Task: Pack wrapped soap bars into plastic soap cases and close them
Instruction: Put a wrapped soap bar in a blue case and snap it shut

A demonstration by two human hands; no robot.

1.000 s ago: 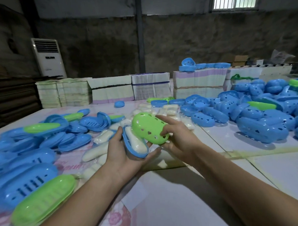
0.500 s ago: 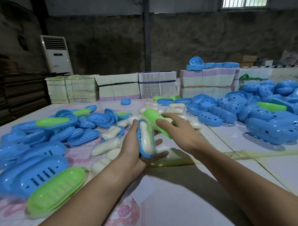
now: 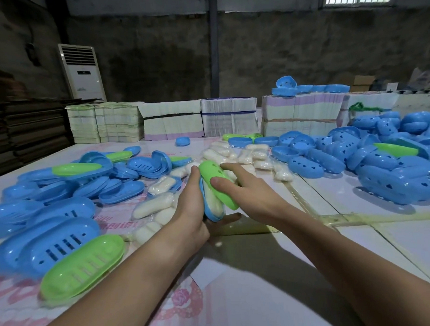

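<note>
Green lid (image 3: 217, 184) in my right hand (image 3: 244, 193), pinched by thumb and fingers, angles over the blue tray (image 3: 209, 207) and wrapped soap (image 3: 213, 202) gripped in my left hand (image 3: 192, 205), both long axes pointing away, still gaping on my side.

Green lid (image 3: 218, 184): smooth moulded plastic, soft sheen. Blue base (image 3: 208, 210): same plastic, glossy. Soap bar (image 3: 213, 202): pale, in clear shiny film wrap. Loose wrapped soap bars (image 3: 153, 207): crinkled glossy film. Blue perforated lids (image 3: 395, 184): glossy plastic. Slotted green tray (image 3: 82, 266): semi-gloss plastic. Table (image 3: 250, 293): smooth, glossy printed sheet. Stacked cartons (image 3: 229, 119): matt paperboard. Back wall (image 3: 278, 51): rough, matt masonry.
</note>
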